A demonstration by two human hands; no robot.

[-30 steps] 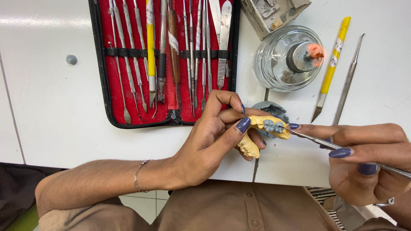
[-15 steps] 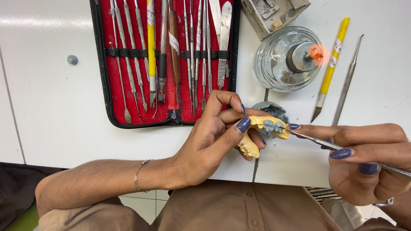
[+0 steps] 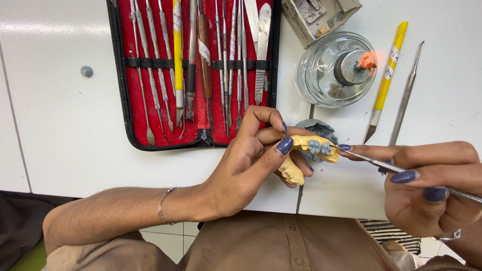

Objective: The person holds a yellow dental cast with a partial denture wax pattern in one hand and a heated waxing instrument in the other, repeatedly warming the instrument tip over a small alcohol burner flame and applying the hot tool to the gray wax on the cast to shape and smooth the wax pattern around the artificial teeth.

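Observation:
My left hand (image 3: 251, 160) grips a yellow dental jaw model (image 3: 301, 150) that carries grey wax teeth, holding it just above the white table's front edge. My right hand (image 3: 432, 183) pinches a thin metal carving tool (image 3: 381, 163) like a pen. The tool's tip touches the grey teeth on the model's right end. A lump of grey wax (image 3: 316, 128) lies on the table right behind the model.
An open red-lined tool case (image 3: 196, 70) with several metal instruments lies at the back. A lit glass spirit lamp (image 3: 339, 70) stands to its right. Beside it lie a yellow-handled knife (image 3: 385, 83) and a metal probe (image 3: 405, 98). A small cardboard box (image 3: 316, 17) sits at top.

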